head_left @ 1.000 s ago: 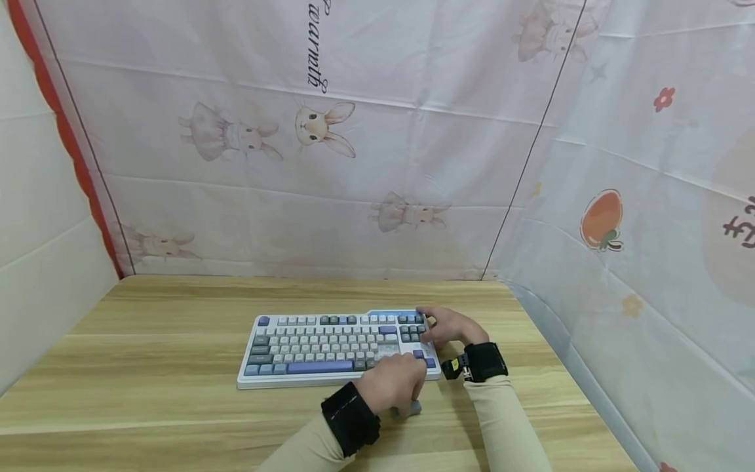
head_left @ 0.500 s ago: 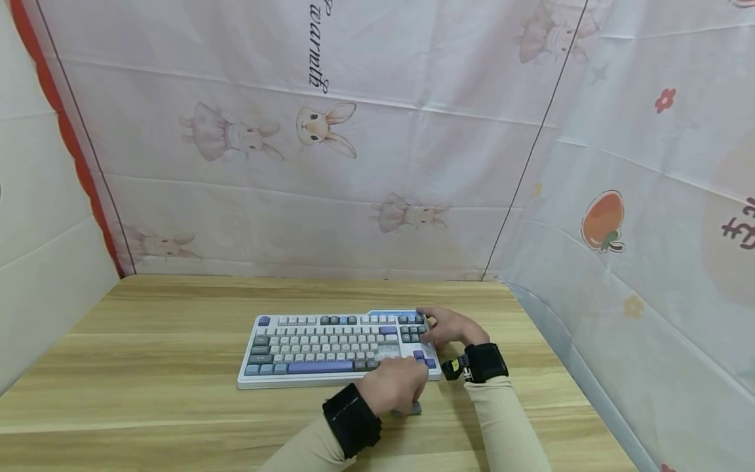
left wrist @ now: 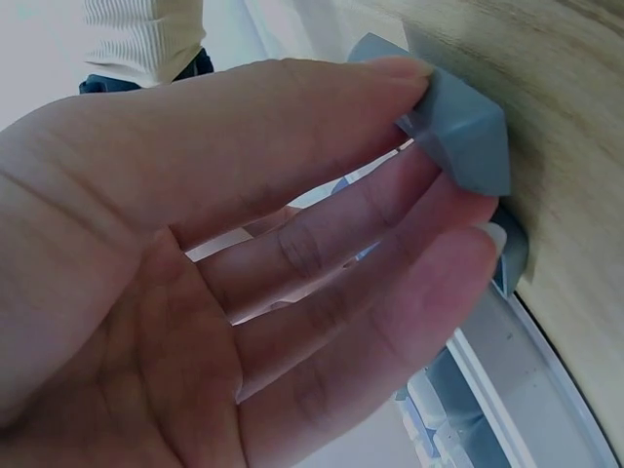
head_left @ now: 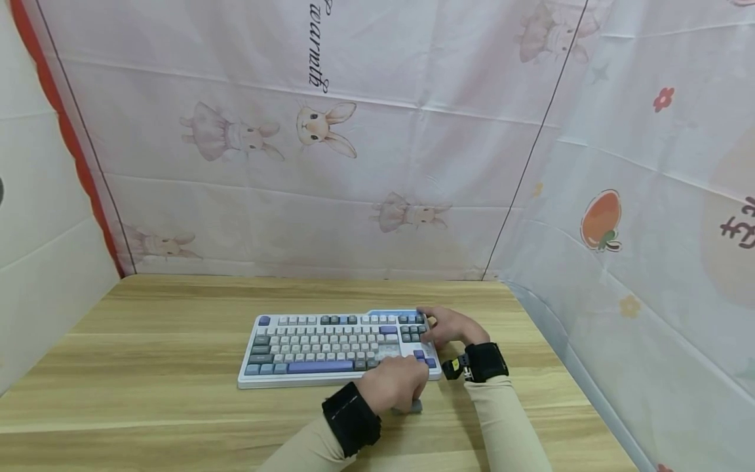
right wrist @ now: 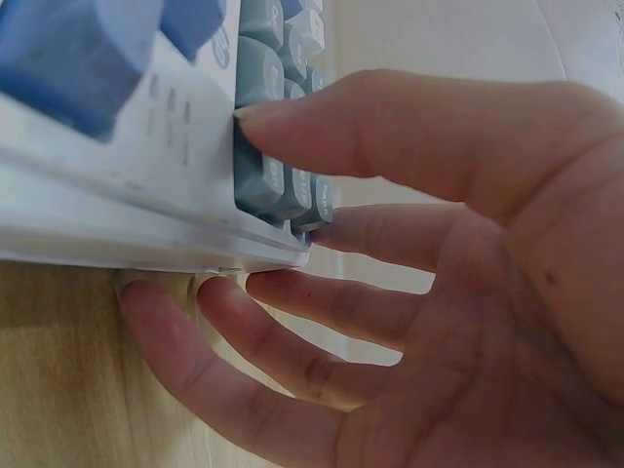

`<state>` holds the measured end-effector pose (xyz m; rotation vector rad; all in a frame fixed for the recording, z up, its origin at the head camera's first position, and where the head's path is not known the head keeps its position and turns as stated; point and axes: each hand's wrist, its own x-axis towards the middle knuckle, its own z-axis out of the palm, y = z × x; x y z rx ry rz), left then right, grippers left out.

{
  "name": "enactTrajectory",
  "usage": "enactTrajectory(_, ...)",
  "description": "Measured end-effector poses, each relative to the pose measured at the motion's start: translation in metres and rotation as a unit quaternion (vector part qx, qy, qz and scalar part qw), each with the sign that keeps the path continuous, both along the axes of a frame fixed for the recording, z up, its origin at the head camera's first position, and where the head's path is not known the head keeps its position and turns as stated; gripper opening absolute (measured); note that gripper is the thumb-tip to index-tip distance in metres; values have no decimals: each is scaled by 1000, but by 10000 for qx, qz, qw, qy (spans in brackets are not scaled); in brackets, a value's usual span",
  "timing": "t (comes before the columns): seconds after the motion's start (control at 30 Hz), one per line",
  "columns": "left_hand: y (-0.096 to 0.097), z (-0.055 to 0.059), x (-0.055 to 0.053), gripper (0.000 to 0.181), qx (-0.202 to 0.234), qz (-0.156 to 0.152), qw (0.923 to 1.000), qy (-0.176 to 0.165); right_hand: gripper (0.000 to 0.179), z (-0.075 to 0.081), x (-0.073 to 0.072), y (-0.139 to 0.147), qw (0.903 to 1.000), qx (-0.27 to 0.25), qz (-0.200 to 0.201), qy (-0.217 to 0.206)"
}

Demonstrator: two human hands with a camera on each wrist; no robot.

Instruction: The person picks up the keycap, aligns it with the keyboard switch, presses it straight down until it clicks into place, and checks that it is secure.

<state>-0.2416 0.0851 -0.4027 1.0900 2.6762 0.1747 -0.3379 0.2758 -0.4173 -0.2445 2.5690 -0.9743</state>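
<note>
A white keyboard with grey, white, blue and purple keys lies on the wooden table; a bare patch without keycaps shows among its right-hand keys. My left hand, in front of the keyboard's near edge, pinches a grey keycap between thumb and fingers, low over the tabletop. Beyond its fingertips in the left wrist view, a second grey keycap shows partly. At the right end, my right hand holds the keyboard, thumb on a dark grey key and the other fingers along the side and lower edge.
The wooden table extends around the keyboard. Behind it hangs a pale fabric backdrop printed with rabbits, and another fabric wall stands on the right. Each wrist wears a black strap.
My left hand has moved slightly to the right and nearer, still pinching the grey keycap. The right hand and the keyboard have stayed in place.
</note>
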Motion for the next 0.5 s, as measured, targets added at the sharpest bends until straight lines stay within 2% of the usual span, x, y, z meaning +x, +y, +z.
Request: enactTrajectory(0.5, -4, 10, -1, 21, 20, 211, 9998, -21, 79, 0, 2, 0, 9999, 49, -95, 86)
